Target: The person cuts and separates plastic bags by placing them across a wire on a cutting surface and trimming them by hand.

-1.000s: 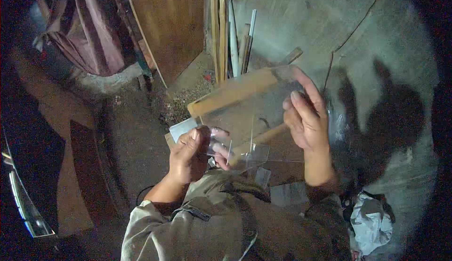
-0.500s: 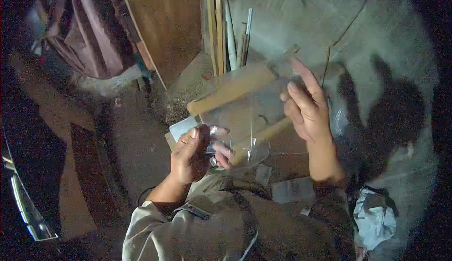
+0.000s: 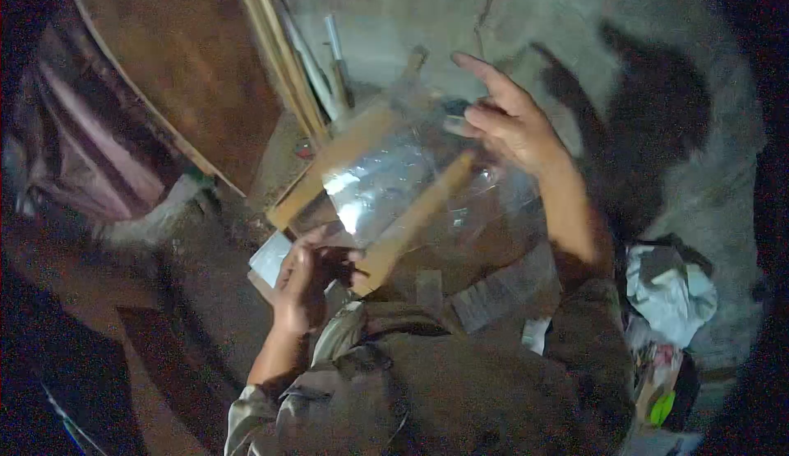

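Shiny clear plastic (image 3: pixel 378 180) lies or hangs between my hands, over a yellowish-brown wooden frame or box (image 3: pixel 419 209). My left hand (image 3: pixel 300 279) is at its lower left, fingers apart and slightly blurred, with nothing visible in it. My right hand (image 3: pixel 509 123) is raised at the upper right, index finger stretched out and the other fingers bent. Whether its bent fingers touch any plastic cannot be made out. A white piece (image 3: pixel 271 259) sits just left of my left hand.
Wooden strips and a pale tube (image 3: pixel 320 78) lean at the back beside a brown board (image 3: pixel 181 53). Pinkish cloth (image 3: pixel 99 152) hangs at the left. A crumpled white bag (image 3: pixel 670 291) lies at the right. Flat translucent pieces (image 3: pixel 505 287) lie near my body.
The view has shifted. My left hand has let go of the clear sheet, which was stretched between both hands and now appears lower. My right index finger points further up and left.
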Available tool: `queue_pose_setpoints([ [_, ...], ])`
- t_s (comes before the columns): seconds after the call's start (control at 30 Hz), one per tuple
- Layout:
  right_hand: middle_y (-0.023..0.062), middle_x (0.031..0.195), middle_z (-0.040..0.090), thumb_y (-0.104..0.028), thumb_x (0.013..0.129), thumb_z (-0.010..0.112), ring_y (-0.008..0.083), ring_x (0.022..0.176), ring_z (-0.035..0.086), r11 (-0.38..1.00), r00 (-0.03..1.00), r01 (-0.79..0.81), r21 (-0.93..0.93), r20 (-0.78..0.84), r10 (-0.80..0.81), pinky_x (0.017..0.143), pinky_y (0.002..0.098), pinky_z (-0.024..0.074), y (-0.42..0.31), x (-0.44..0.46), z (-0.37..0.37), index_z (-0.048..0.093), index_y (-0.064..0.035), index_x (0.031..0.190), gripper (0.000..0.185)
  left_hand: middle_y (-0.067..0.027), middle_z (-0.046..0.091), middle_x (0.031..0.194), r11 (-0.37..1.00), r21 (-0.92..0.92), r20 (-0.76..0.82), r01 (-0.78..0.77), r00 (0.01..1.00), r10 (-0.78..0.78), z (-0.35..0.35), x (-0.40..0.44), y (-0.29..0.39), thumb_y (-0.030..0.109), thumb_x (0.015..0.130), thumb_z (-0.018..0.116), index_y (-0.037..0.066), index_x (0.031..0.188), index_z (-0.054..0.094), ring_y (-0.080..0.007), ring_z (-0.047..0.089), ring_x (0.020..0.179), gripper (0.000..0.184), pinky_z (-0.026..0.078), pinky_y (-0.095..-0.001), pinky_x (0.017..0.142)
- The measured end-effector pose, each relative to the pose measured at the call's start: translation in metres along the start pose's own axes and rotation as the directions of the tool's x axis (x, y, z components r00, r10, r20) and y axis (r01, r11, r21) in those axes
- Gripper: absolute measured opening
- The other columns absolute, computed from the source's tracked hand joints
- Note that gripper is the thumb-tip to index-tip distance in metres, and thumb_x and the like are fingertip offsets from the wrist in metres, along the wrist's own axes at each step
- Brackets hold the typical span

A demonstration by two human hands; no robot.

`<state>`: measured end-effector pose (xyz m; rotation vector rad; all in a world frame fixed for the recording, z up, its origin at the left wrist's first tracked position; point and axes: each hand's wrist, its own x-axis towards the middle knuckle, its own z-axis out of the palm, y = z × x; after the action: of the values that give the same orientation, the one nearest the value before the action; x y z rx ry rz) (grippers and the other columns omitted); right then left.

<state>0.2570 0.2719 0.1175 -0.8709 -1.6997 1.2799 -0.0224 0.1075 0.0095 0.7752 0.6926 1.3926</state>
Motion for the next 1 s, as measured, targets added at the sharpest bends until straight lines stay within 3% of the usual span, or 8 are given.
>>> queue_pose_setpoints([
  [0.07, 0.0039, 0.084, 0.059, -0.018, 0.084, 0.062, 0.0073, 0.063, 0.046, 0.965, 0.994, -0.110, -0.237, -0.028, 0.107, 0.055, 0.0202, 0.0361, -0.001, -0.015, -0.035, 0.035, -0.0156, 0.140, 0.062, -0.0206, 0.063, 0.100, 0.999, 0.048, -0.087, -0.007, 0.996, 0.011, 0.004, -0.004, -0.006, 0.044, 0.095, 0.038, 0.001, 0.122, 0.045, -0.0301, 0.064, 0.079, 0.052, 0.049, -0.0362, 0.068],
  [0.3, 0.0063, 0.090, 0.060, -0.011, 0.086, 0.059, 0.0087, 0.072, 0.053, 0.743, 0.844, -0.537, -0.401, -0.239, 0.480, 0.062, 0.0227, 0.0426, 0.091, -0.062, -0.176, 0.038, -0.0117, 0.137, 0.056, -0.0197, 0.065, 0.094, 0.983, 0.146, -0.112, 0.113, 0.989, -0.098, -0.008, 0.006, -0.022, 0.044, 0.095, 0.040, -0.001, 0.123, 0.045, -0.0277, 0.065, 0.075, 0.054, 0.048, -0.0332, 0.065],
  [0.4, 0.0081, 0.096, 0.060, -0.009, 0.085, 0.060, 0.0112, 0.078, 0.056, 0.769, 0.883, -0.465, -0.439, -0.296, 0.365, 0.069, 0.0258, 0.0464, 0.190, -0.091, -0.246, 0.041, -0.0099, 0.135, 0.054, -0.0192, 0.065, 0.095, 0.973, 0.187, -0.101, 0.138, 0.988, -0.121, -0.005, 0.005, -0.034, 0.042, 0.095, 0.042, -0.001, 0.122, 0.047, -0.0272, 0.065, 0.075, 0.051, 0.049, -0.0336, 0.065],
  [0.47, 0.0086, 0.099, 0.060, -0.008, 0.083, 0.062, 0.0138, 0.084, 0.058, 0.840, 0.842, -0.497, -0.218, -0.352, 0.408, 0.074, 0.0279, 0.0482, 0.208, -0.102, -0.260, 0.042, -0.0071, 0.133, 0.054, -0.0180, 0.065, 0.097, 0.963, 0.187, -0.090, 0.196, 0.979, -0.182, -0.004, 0.011, -0.040, 0.037, 0.095, 0.043, 0.000, 0.121, 0.047, -0.0270, 0.065, 0.078, 0.046, 0.049, -0.0340, 0.066],
  [0.57, 0.0096, 0.103, 0.062, -0.017, 0.084, 0.062, 0.0203, 0.090, 0.061, 0.571, 0.819, -0.569, -0.591, -0.349, 0.456, 0.077, 0.0314, 0.0500, 0.215, -0.111, -0.280, 0.045, -0.0037, 0.130, 0.050, -0.0173, 0.064, 0.101, 0.949, 0.191, -0.136, 0.250, 0.965, -0.227, -0.001, 0.013, -0.052, 0.034, 0.095, 0.044, -0.001, 0.122, 0.047, -0.0268, 0.065, 0.082, 0.044, 0.049, -0.0342, 0.069],
  [0.87, 0.0122, 0.109, 0.060, -0.022, 0.086, 0.059, 0.0244, 0.097, 0.058, 0.369, 0.775, -0.605, -0.705, -0.415, 0.476, 0.083, 0.0353, 0.0467, 0.248, -0.146, -0.287, 0.048, -0.0038, 0.126, 0.046, -0.0167, 0.060, 0.113, 0.715, 0.538, -0.100, 0.445, 0.877, -0.470, -0.013, 0.011, -0.080, 0.033, 0.095, 0.047, 0.000, 0.128, 0.044, -0.0232, 0.062, 0.091, 0.046, 0.047, -0.0349, 0.079],
  [0.93, 0.0127, 0.110, 0.059, -0.023, 0.086, 0.058, 0.0253, 0.099, 0.057, 0.343, 0.763, -0.622, -0.703, -0.447, 0.468, 0.085, 0.0362, 0.0460, 0.252, -0.154, -0.283, 0.049, -0.0038, 0.126, 0.045, -0.0137, 0.055, 0.121, 0.804, 0.520, 0.170, 0.288, 0.888, -0.428, -0.026, 0.004, -0.095, 0.033, 0.094, 0.049, 0.001, 0.130, 0.041, -0.0208, 0.057, 0.098, 0.049, 0.045, -0.0342, 0.082],
  [1.0, 0.0133, 0.112, 0.058, -0.024, 0.086, 0.057, 0.0262, 0.100, 0.056, 0.311, 0.753, -0.636, -0.706, -0.479, 0.452, 0.086, 0.0370, 0.0453, 0.254, -0.162, -0.279, 0.050, -0.0039, 0.125, 0.044, -0.0105, 0.050, 0.127, 0.818, 0.510, 0.221, 0.267, 0.878, -0.425, -0.042, 0.001, -0.112, 0.039, 0.089, 0.056, 0.003, 0.133, 0.039, -0.0187, 0.053, 0.105, 0.060, 0.041, -0.0316, 0.085],
])
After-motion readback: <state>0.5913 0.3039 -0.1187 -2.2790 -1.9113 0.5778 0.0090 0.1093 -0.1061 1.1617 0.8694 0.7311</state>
